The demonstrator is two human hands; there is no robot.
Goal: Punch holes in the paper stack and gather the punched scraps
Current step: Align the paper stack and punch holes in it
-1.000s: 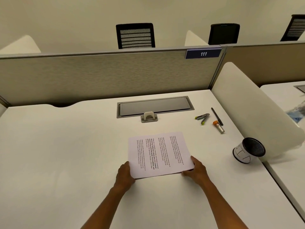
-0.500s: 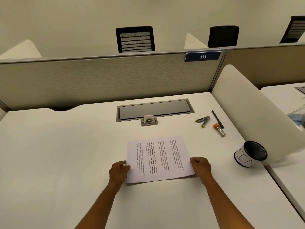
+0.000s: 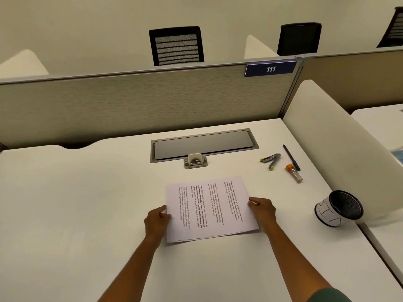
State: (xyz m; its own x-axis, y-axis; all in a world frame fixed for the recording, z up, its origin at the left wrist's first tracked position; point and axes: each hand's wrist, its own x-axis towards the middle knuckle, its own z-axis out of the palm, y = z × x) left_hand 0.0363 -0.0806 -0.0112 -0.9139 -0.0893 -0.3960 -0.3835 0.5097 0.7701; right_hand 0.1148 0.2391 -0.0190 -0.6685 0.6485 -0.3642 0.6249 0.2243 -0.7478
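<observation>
Left hand (image 3: 157,219) and right hand (image 3: 262,209) grip paper stack (image 3: 208,209) at side edges on desk (image 3: 76,203) — squaring step (edges uneven). Next: slide toward hole punch (image 3: 195,160) beyond it.

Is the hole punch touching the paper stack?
Apart. The head view shows bare desk between the punch and the stack's far edge.

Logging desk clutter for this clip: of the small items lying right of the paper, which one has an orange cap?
The clear tube, nearest the paper stack. The pen is all black; the grey tool has yellow-green tips.
</observation>
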